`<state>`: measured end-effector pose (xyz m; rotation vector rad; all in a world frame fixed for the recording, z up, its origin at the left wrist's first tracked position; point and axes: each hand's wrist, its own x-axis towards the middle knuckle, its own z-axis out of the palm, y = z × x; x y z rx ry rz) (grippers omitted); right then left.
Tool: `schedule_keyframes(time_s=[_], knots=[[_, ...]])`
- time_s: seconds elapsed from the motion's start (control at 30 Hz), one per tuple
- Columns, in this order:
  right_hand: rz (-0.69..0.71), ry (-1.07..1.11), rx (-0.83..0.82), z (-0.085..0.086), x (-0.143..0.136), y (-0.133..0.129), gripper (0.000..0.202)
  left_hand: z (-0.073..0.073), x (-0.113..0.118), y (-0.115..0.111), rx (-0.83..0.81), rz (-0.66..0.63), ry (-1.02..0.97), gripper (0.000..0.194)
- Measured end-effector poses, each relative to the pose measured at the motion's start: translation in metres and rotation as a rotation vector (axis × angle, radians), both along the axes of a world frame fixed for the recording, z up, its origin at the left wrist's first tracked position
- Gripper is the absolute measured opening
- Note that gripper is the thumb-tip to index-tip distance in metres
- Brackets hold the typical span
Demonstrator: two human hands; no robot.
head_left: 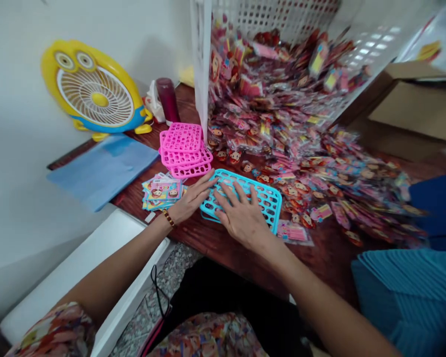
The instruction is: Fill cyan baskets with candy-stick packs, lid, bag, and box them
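Note:
A light-blue plastic panel with rows of oval holes (269, 208) lies on the dark wooden table in front of me, and another blue edge shows beneath its left side. My right hand (243, 218) rests on top of it, palm down with fingers spread. At the panel's left edge is my left hand (191, 198), its fingers stretched out and touching the rim. Small printed cards (163, 191) are piled beside my left wrist. Just beyond, pink panels with similar holes (186, 156) are stacked. A clear packet with pink contents (293, 232) sits by the panel's right corner.
A white basket (202, 64) lies tipped, spilling many small bagged items (282, 134) across the table. Left stand a yellow fan (100, 99), a dark red bottle (168, 101) and a blue sheet (107, 166). Right are a cardboard box (412, 111) and stacked blue panels (409, 292).

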<state>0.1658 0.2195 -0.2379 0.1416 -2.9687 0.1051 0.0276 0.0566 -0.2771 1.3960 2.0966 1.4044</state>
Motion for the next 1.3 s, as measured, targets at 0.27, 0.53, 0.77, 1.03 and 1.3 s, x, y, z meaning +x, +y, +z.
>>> schedule_keyframes(time_s=[0.27, 0.53, 0.77, 1.03, 1.3], knots=[[0.076, -0.021, 0.015, 0.013, 0.025, 0.007, 0.050, 0.008, -0.006, 0.000, -0.033, 0.132, 0.397, 0.041], [-0.005, 0.168, 0.118, -0.021, 0.057, 0.004, 0.048, 0.007, 0.032, -0.014, -0.004, -0.027, 0.724, 0.034], [-0.007, 0.176, 0.116, -0.029, 0.055, 0.005, 0.051, -0.012, 0.035, -0.005, 0.041, 0.090, 0.736, 0.026], [-0.004, 0.153, 0.032, -0.017, 0.054, 0.004, 0.045, 0.006, 0.036, -0.010, 0.063, 0.032, 0.682, 0.034], [-0.203, 0.045, -0.088, 0.017, 0.019, 0.064, 0.050, 0.033, 0.013, 0.045, -0.177, 0.158, 0.603, 0.046]])
